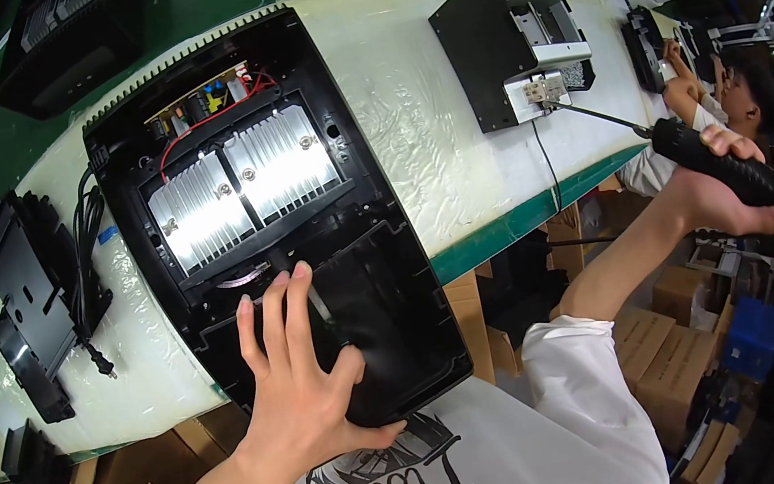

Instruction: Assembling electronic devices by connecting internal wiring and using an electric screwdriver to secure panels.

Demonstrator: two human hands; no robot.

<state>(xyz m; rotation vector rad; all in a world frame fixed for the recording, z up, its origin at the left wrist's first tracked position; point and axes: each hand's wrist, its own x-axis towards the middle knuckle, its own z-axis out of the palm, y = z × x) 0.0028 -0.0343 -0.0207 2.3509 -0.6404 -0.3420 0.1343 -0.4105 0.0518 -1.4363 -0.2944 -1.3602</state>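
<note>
Your left hand (304, 387) spreads wide over the housing (329, 226), likely stiff, best held by its rim (374, 158); your right hand (709, 199) grips a screwdriver (686, 146)

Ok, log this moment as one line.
left hand: open over black housing | right hand: gripping black screwdriver, bit at boxy device | silver finned heat sinks: inside black housing

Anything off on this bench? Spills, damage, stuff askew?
Mildly: the black casing hangs past the near edge of the table, under the left hand, so it isn't fully supported. The clear film beside it is wrinkled, not flat. No spill or damage stands out.
</note>
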